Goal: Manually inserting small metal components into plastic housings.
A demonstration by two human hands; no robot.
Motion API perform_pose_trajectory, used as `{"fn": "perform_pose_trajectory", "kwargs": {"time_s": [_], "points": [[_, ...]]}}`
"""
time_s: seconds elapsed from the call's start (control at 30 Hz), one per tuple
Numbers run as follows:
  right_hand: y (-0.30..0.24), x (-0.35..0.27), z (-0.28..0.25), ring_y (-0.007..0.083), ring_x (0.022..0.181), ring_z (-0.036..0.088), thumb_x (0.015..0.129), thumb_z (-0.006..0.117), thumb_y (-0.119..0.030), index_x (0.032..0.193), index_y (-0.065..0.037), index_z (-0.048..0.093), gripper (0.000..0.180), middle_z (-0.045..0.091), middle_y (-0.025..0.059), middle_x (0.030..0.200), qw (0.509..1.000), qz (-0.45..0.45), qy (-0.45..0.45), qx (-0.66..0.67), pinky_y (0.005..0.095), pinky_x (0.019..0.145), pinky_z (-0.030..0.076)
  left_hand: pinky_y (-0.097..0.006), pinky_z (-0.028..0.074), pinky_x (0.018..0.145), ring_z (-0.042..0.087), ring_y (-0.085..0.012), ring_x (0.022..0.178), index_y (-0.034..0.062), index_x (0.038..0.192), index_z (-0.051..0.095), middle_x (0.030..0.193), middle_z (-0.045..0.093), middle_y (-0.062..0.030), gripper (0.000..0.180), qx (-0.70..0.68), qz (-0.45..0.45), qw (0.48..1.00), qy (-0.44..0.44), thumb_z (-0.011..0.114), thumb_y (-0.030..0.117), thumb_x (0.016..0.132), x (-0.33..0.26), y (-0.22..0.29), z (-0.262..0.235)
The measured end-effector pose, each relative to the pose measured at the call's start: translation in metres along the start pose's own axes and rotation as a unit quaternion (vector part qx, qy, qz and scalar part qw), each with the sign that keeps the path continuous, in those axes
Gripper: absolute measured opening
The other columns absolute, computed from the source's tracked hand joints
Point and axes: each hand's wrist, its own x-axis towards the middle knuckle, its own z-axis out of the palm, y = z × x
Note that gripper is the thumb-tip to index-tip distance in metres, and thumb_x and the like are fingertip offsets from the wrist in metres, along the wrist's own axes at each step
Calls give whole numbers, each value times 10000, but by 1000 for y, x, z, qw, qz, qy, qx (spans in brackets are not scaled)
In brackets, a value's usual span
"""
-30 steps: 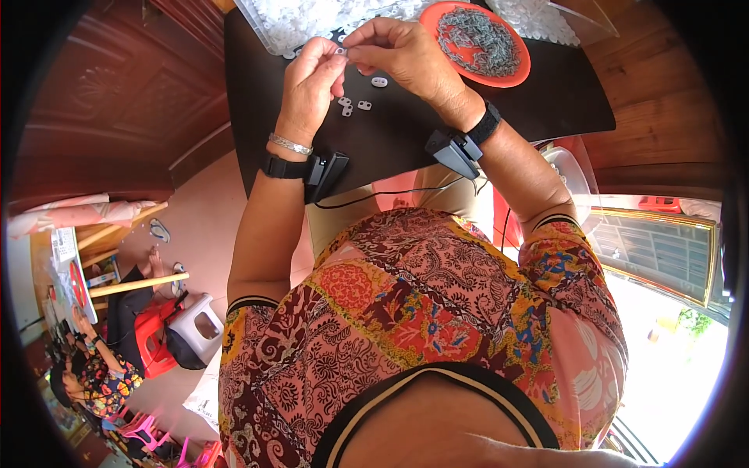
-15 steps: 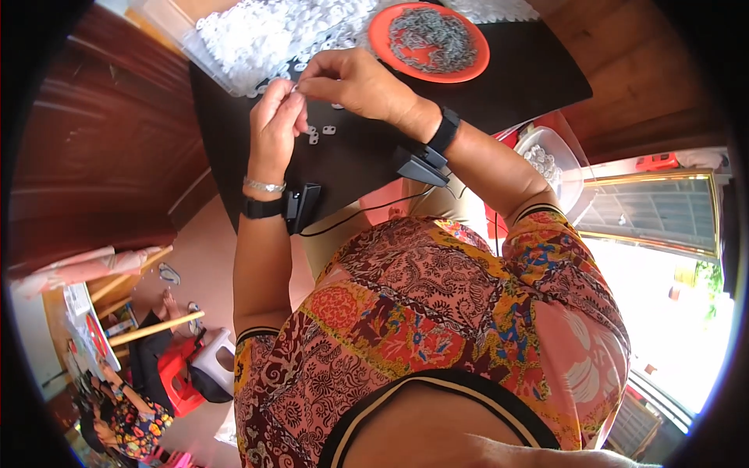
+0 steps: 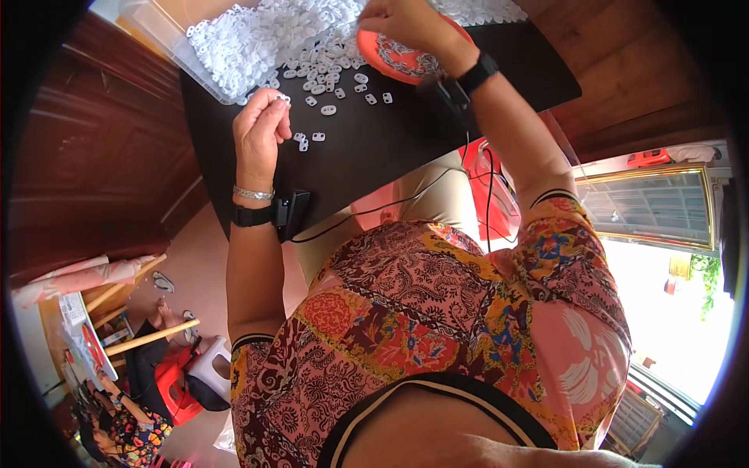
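My left hand (image 3: 260, 131) is closed, pinching a small white plastic piece (image 3: 283, 99) between thumb and fingertips above the dark table. Just below it lie three white two-holed pieces (image 3: 303, 145). My right hand (image 3: 407, 25) is up at the top edge, over the far left rim of an orange plate (image 3: 365, 48). Its fingers are curled together; whatever they may hold is hidden. Small grey metal parts (image 3: 406, 58) lie on that plate, partly covered by the hand. Beside it spreads a big heap of white plastic pieces (image 3: 250, 47).
A clear plastic tub (image 3: 148, 22) bounds the heap on the left. Several loose white pieces (image 3: 328, 110) are scattered on the dark table (image 3: 367, 148). A black cable (image 3: 374, 210) runs between my wrist straps. Another person (image 3: 125, 421) sits at lower left near a red stool (image 3: 173, 394).
My right hand has left my left hand and moved up and right to the orange plate. My left hand stays in nearly the same place, still pinching the white piece.
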Motion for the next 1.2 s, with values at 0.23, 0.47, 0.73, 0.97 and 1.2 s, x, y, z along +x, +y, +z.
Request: {"fn": "perform_pose_trajectory", "kwargs": {"time_s": [0.23, 0.47, 0.73, 0.97, 1.2], "points": [[86, -8, 12, 213, 796, 648, 789, 603, -163, 922, -67, 694, 187, 692, 90, 849, 973, 1, -213, -83, 340, 742, 494, -191, 298, 465, 410, -40, 505, 23, 816, 584, 593, 482, 26, 138, -38, -11, 998, 55, 532, 131, 884, 4, -4, -1], [94, -24, -17, 287, 818, 631, 777, 579, -128, 917, -87, 684, 180, 666, 99, 832, 971, -44, -97, -212, 372, 731, 485, -192, 308, 475, 412, -43, 518, 7, 812, 579, 592, 466, 20, 135, -27, -6, 999, 42, 534, 113, 882, 3, -1, 0], [65, -12, -2, 317, 784, 630, 764, 570, -163, 850, -98, 687, 159, 662, 132, 814, 954, -78, -161, -242, 412, 703, 492, -194, 311, 478, 409, -44, 520, 4, 804, 578, 587, 454, 23, 127, -24, -13, 997, 68, 541, 101, 877, 3, 0, -1], [32, -14, 5, 284, 798, 632, 782, 597, -162, 900, -98, 687, 161, 668, 110, 843, 936, -19, -201, -288, 399, 714, 480, -199, 310, 479, 403, -46, 517, 10, 789, 575, 585, 454, 21, 131, -9, -15, 997, 76, 546, 105, 875, 3, -3, -1], [19, -10, 6, 317, 724, 627, 753, 592, -135, 819, -53, 663, 127, 640, 153, 766, 930, -33, -209, -302, 420, 647, 479, -203, 326, 491, 416, -50, 523, 2, 801, 585, 596, 468, 17, 132, -10, -12, 998, 67, 554, 110, 871, 3, 1, 1]]}}
